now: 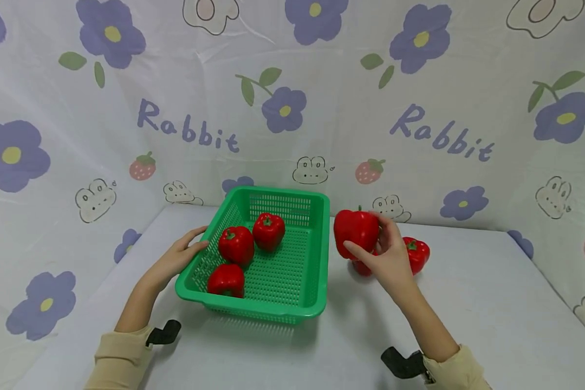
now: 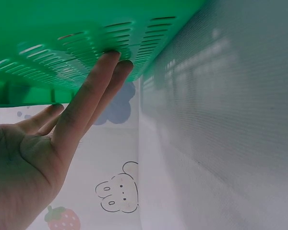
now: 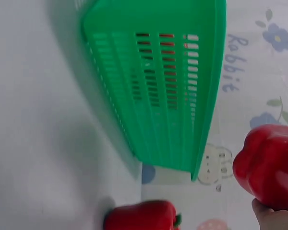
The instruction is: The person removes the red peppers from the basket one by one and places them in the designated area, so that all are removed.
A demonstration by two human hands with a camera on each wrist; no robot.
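Red pepper [image 1: 356,232] is gripped aloft by right hand [image 1: 390,259]; left hand [image 1: 177,259], fingers straight, steadies green basket [image 1: 317,281]; next, likely carry over rim.

Both forearms reach forward in beige sleeves, each with a dark strap at the wrist. The left hand [image 1: 177,255] lies low, fingers [image 2: 97,91] straight and close together, thumb apart. The right hand [image 1: 389,254] is raised, wrist bent, fingers and thumb curled in a firm grip.
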